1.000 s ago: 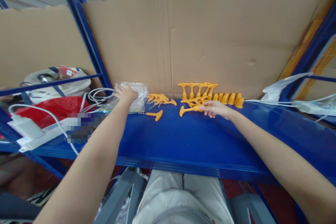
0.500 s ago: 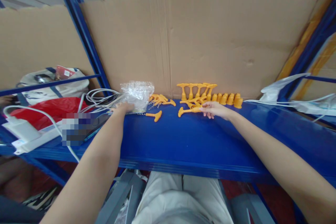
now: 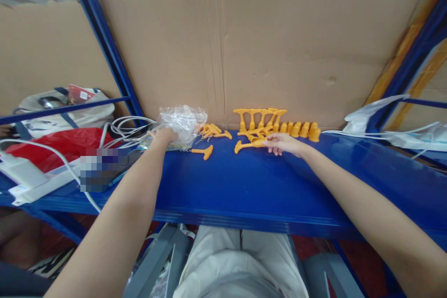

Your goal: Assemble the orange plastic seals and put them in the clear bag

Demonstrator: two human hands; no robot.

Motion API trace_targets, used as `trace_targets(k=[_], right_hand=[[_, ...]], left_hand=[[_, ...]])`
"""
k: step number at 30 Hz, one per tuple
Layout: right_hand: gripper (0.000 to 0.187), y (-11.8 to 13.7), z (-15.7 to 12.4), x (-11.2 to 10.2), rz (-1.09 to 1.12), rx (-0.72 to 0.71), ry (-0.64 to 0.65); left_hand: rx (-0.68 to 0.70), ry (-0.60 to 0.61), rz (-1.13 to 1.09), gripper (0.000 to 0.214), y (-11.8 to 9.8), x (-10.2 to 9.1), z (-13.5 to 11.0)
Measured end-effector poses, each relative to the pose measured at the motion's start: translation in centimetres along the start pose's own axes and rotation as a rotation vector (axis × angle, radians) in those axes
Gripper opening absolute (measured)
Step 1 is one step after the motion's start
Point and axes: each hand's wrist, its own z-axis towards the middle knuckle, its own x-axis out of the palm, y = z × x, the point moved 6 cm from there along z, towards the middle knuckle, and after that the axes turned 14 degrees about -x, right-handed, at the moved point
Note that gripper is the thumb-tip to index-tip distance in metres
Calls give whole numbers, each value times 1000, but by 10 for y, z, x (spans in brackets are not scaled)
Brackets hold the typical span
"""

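My left hand (image 3: 164, 136) is closed on the lower edge of a crumpled clear plastic bag (image 3: 182, 121) at the back of the blue shelf (image 3: 244, 186). My right hand (image 3: 284, 143) pinches one end of an orange T-handled plastic piece (image 3: 248, 145) lying on the shelf. Behind it, a row of upright orange T-pieces (image 3: 260, 118) and small orange caps (image 3: 300, 130) lines the cardboard. A loose heap of orange pieces with small metal screws (image 3: 213, 131) lies beside the bag, and a single orange T-piece (image 3: 203, 152) lies in front of it.
Brown cardboard (image 3: 279, 51) backs the shelf, with blue uprights (image 3: 104, 46) at its left. White cables (image 3: 127, 129), a white power strip (image 3: 35, 181), a red bag (image 3: 52, 146) and a white bag (image 3: 66, 111) crowd the left. White plastic and cables (image 3: 384, 123) lie at the right.
My left hand came off the top of the plastic bag, took hold of its near edge and raised it upright. My right hand stayed on the orange piece.
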Motion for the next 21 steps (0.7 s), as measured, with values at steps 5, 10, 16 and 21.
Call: trace_targets(k=[5,10,16,21], right_hand=[[33,1,-1,0,5,12,-10],[32,1,0,-1,0,8,-20],[29,0,2,-1,5,6,-26],[21,1,2,-1,18,11,-52]], left_hand=[[75,-113,-98,50,-71,-38,-28],[558,228,-121,51,-165,-31,-90],[686,400,-85,44,-198,17,-138],[800,134,-160,28,-197,28,-137]])
